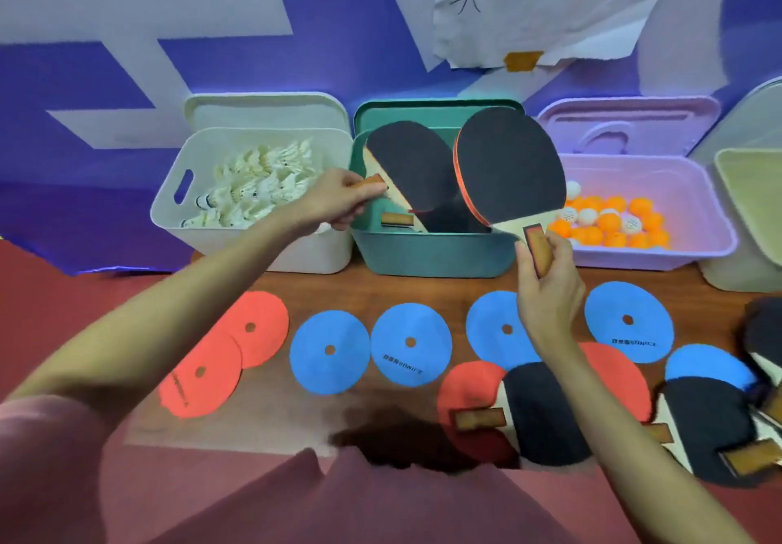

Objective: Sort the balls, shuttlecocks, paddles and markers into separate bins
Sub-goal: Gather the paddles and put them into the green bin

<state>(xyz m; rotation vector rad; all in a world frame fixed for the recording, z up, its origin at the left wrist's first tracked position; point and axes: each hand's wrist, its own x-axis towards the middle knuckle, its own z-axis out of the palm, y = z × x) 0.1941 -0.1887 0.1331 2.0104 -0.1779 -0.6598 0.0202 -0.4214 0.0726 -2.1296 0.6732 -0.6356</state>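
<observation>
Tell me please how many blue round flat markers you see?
5: two together mid-table, one behind the right hand, one beyond it, one partly under a black paddle; others may be hidden.

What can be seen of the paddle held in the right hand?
The paddle in the right hand has a rounded blade with a black rubber face and an orange-red edge layer, a pale wooden neck and a brown handle with a dark border. The right hand grips the handle from below, blade pointing up and tilted left. It hangs over the right part of the green bin; whether it touches the bin or the other paddles cannot be told.
</observation>
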